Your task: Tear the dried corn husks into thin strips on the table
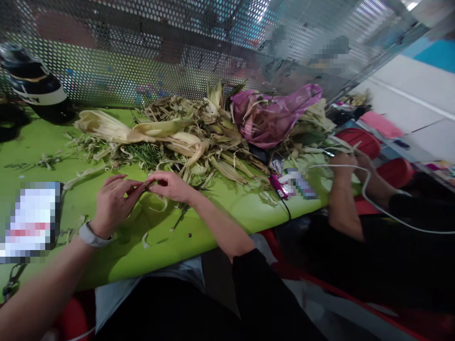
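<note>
The left hand (115,204) and the right hand (172,186) meet fingertip to fingertip, pinching a small dark scrap (145,186) between them; what it is cannot be told. The scrap lies at the right tip of the left hand and the left tip of the right hand, over the green table (142,263). Just beyond, on the far side, spreads a pile of dry husks (174,137), with a purple bag (272,118) to the right.

No text reads clearly, including the lettering (31,98) on the bottle (38,81).
</note>
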Action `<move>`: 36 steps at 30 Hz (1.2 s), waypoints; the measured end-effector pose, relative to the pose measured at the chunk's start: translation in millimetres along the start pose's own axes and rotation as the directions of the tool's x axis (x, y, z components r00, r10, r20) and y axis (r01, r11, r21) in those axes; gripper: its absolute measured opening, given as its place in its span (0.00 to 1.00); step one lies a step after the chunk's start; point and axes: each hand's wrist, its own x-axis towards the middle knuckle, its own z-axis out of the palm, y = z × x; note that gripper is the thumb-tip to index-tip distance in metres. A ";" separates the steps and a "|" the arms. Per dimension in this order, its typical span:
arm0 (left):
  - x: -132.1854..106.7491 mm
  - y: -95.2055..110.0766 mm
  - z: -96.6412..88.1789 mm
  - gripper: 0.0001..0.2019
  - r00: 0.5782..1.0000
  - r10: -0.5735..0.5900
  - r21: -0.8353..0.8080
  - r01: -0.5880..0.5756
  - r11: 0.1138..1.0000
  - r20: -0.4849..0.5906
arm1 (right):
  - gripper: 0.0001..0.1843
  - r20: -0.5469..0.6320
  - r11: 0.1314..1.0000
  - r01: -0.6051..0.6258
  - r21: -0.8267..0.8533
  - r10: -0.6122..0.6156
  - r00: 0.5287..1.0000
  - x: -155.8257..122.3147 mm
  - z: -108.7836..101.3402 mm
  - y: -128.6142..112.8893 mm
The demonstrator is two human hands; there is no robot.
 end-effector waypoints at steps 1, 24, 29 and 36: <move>-0.2 -0.6 -0.2 0.03 1.000 0.001 0.000 -0.001 1.000 0.004 | 0.10 0.000 0.999 0.007 0.049 -0.007 1.000 1.1 0.9 2.4; 3.0 -4.4 4.4 0.07 0.970 0.236 0.091 -0.230 0.969 -0.061 | 0.25 0.065 0.950 -0.145 0.278 0.132 0.989 -3.4 -2.6 -6.3; 4.6 -5.3 1.4 0.09 0.993 0.116 0.051 -0.116 0.992 0.004 | 0.18 -0.143 0.961 -0.043 0.272 0.085 0.986 -3.9 -11.1 -7.4; 13.7 -3.9 -14.7 0.06 0.985 -0.125 -0.140 0.141 0.980 0.115 | 0.16 -0.154 0.909 -0.034 0.415 0.107 0.982 -12.9 -35.9 -14.4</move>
